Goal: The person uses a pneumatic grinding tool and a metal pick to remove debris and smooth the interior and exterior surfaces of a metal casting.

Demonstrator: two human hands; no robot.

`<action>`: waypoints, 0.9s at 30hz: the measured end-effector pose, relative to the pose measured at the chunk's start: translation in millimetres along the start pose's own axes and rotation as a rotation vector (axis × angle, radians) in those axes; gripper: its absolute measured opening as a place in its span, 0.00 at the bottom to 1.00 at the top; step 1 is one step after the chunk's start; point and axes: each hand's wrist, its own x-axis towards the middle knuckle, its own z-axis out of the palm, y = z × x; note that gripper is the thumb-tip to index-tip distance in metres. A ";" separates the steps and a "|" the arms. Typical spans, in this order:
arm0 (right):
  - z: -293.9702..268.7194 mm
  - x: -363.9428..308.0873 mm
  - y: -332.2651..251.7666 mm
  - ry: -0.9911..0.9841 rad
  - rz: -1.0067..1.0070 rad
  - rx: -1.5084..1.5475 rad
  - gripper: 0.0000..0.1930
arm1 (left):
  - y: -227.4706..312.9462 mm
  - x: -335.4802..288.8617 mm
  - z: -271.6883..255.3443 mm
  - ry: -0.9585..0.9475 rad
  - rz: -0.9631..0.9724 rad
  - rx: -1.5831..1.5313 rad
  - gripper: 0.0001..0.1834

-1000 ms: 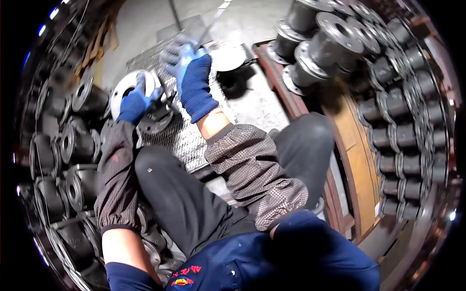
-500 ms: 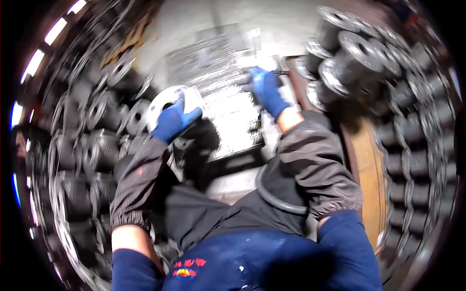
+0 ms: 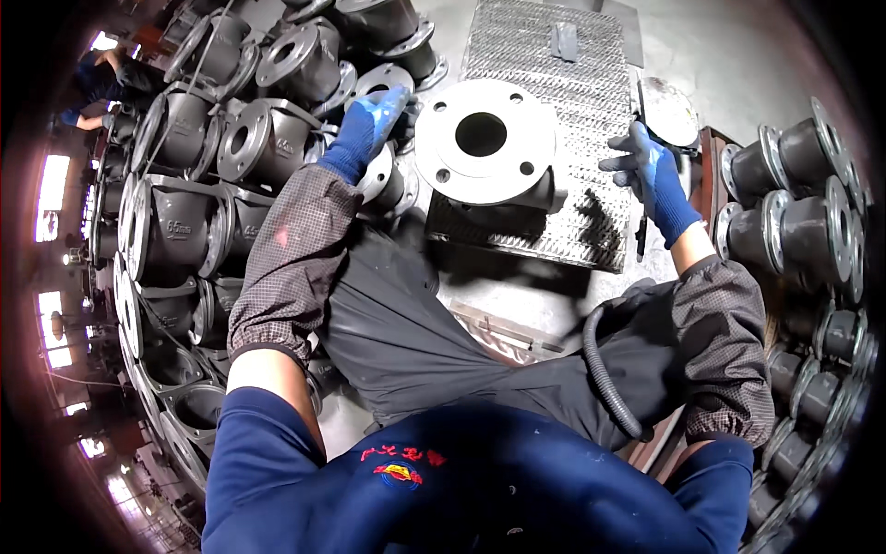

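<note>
A grey cast-metal pipe fitting [image 3: 532,152] stands on a ridged metal plate [image 3: 591,120], its pale round flange facing up with a dark central bore and several bolt holes. My left hand [image 3: 374,125], in a blue glove, is just left of the flange rim with its fingers stretched out; a narrow gap seems to part them. To the right of the fitting, my gloved right hand [image 3: 649,171] hovers by the plate's right edge. Its fingers are spread and hold nothing. The fitting's lower part lies mostly in shadow.
Many dark flanged fittings [image 3: 180,226] are stacked at the left, and more [image 3: 794,231] at the right. A small grey block [image 3: 565,42] lies on the plate's far part. A bright round dish [image 3: 669,111] sits beyond my right hand. Another person [image 3: 115,78] is at the far left.
My view has swung left and cleared of blur. My left hand was on the flange and is now off its left side. The fitting appears farther onto the plate. My right hand stays empty.
</note>
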 end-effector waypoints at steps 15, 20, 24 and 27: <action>27.9 -12.1 -0.8 -0.088 -0.082 -0.120 0.22 | 28.9 -12.4 49.6 -0.307 -0.028 0.056 0.24; 21.7 -17.3 -5.5 -0.037 0.191 -0.050 0.18 | 56.4 -32.9 90.4 -0.363 -0.010 0.104 0.25; 8.9 -14.8 14.5 -0.075 -0.025 -0.120 0.18 | 53.5 -37.1 106.0 -0.346 0.124 0.169 0.24; 11.0 -25.9 7.5 -0.043 -0.172 -0.437 0.18 | 58.7 -37.7 106.4 -0.361 0.090 0.192 0.24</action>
